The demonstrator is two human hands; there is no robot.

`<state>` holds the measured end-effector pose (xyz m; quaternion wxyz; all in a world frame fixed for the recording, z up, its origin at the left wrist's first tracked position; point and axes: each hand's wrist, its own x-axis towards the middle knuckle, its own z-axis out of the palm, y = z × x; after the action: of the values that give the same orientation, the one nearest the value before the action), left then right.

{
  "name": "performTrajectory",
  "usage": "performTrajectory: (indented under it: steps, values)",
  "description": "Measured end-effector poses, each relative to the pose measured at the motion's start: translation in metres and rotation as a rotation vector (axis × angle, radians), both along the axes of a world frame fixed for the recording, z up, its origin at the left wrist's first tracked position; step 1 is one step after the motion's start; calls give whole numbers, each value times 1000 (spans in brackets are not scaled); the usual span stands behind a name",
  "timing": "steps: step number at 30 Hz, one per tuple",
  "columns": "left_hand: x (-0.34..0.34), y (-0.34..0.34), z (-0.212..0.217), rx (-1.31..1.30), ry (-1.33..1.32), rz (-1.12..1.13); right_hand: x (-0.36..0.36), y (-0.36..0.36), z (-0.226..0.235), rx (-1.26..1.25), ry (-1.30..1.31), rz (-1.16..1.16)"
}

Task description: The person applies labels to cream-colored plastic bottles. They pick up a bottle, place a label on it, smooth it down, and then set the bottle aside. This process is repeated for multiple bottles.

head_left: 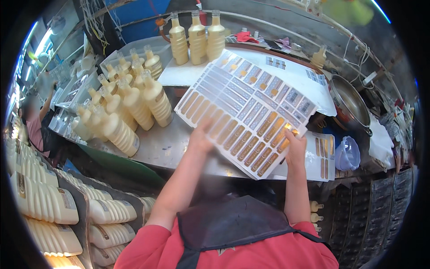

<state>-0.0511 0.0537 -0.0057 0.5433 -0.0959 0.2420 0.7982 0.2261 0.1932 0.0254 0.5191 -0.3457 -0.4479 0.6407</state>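
A large label sheet [251,107], apparently with more sheets beneath it, is tilted above the metal table [156,150]. Its near rows carry long gold labels, and grey patterned labels fill the far part. My left hand [201,138] grips its near left edge, slightly blurred, with some fingers hidden. At the near right corner, my right hand [295,147] pinches the sheet, its thumb lying over the gold labels. Left of the sheet stands a cluster of cream ribbed bottles [156,101], without caps.
Three cream bottles [196,40] stand on a white board [172,76] at the back. To the right are a wide pan [351,101], a lilac basket [347,154] and a smaller label sheet [329,157]. Bottles lie in a rack [83,206] at lower left. Another person [36,119] is far left.
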Motion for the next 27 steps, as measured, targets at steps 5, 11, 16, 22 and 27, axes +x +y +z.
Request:
performTrajectory:
  steps: [5,11,16,22,27]
  values:
    - [4,-7,-12,334,-92,-86,9,-28,41,73,-30,114]
    - [8,-8,22,447,3,-17,27,-73,74,649,-349,-103]
    - [12,-13,90,257,535,143,23,-49,88,504,-245,-148]
    - [6,-28,129,743,283,-104,-16,-33,143,497,191,-140]
    - [27,-31,170,458,611,198,-68,-36,156,352,354,-48]
